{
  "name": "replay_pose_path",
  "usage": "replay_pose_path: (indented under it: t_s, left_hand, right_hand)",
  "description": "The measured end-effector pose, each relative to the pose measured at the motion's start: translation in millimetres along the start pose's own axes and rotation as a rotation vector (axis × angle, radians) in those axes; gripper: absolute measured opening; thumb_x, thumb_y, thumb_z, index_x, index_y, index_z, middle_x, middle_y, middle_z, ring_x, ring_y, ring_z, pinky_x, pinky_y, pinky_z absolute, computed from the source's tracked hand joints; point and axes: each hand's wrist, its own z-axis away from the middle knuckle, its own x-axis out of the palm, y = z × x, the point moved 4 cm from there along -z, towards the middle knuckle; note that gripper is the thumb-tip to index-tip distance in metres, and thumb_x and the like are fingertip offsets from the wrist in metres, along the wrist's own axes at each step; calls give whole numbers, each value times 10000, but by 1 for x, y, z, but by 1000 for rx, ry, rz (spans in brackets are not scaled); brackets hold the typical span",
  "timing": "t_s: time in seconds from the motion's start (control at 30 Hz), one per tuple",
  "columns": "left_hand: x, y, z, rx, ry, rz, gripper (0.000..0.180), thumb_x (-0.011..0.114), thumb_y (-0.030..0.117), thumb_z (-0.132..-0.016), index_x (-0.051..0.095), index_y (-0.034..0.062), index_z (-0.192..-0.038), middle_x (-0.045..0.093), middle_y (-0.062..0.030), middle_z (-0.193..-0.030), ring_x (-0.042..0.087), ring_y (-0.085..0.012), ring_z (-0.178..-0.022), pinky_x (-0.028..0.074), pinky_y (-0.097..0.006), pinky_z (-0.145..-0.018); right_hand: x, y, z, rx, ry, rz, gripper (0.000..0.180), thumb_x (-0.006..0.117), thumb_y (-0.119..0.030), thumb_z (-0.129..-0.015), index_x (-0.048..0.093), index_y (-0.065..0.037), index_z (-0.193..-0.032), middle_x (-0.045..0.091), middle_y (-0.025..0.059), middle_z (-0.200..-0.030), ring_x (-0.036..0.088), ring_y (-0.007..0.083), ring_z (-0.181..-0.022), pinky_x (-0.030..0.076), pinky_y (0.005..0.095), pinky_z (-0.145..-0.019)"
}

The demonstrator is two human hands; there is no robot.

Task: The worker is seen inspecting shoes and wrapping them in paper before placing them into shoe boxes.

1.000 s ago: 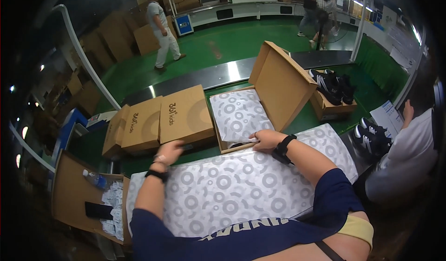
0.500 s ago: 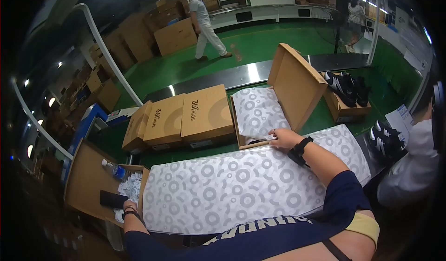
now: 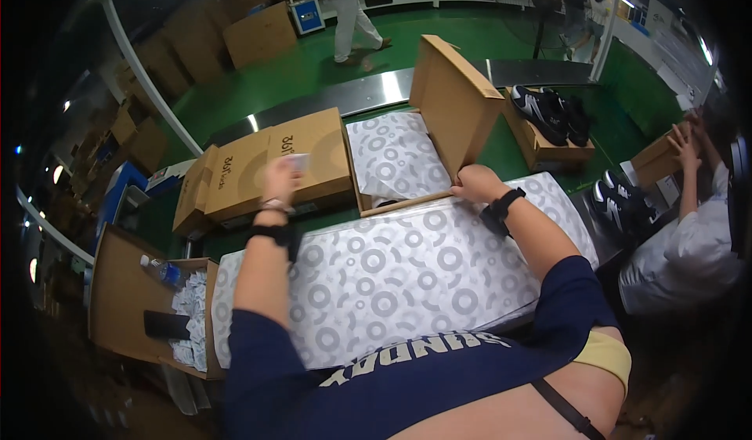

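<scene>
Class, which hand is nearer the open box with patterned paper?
Right hand, at the front right corner of the open box; the left hand is farther left, by closed boxes.

Soft, even light fills the foreground, while the background falls dim and the fisheye edges turn black. Lamps (image 3: 58, 176) glare at both sides; white reflections streak the curving metal strip (image 3: 390, 87). The left hand (image 3: 283, 180) is smeared, probably by motion.

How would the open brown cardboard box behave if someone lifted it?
The open brown cardboard box might tip toward its raised right lid. Its straight edges suggest stiffness, while the creased white patterned paper inside may be floppy.
</scene>
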Motion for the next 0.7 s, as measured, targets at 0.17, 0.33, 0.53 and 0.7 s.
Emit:
replay_pose_path:
  t_s: [0.17,0.33,0.53,0.7]
  left_hand:
    - [111,-73,24,-306,-350,-242,858,543,512,-755,175,22,-1356,376,-211,-1296,357,-346,-1201,299,-389,-966]
    - [155,-35,42,-700,-497,552,857,366,702,-750,-79,311,-1369,33,-148,-1428,248,-421,-1214,225,-585,-946]
    - [174,-75,7,58,-555,-930,583,524,302,-817,285,121,-1316,538,-221,-1082,538,-343,-980,460,-391,-797]
    - [142,-60,-40,288,-261,-973,199,477,145,-764,635,26,-789,610,-215,-808,601,-342,-780,488,-416,-672]
  right_hand:
    - [2,19,-13,241,-354,219,457,679,-349,-624,622,-20,-936,601,174,-965,573,308,-911,464,354,-777]
    - [27,28,-21,35,-140,-103,974,744,-356,-591,179,-244,-1376,183,280,-1362,296,446,-1211,287,395,-1000]
    - [38,17,-54,246,-89,368,679,670,-331,-702,345,-248,-1292,462,171,-1128,510,377,-984,454,389,-779]
    - [18,-18,-43,71,265,119,461,633,-302,-723,521,-38,-1085,506,177,-1065,520,314,-962,429,410,-789]
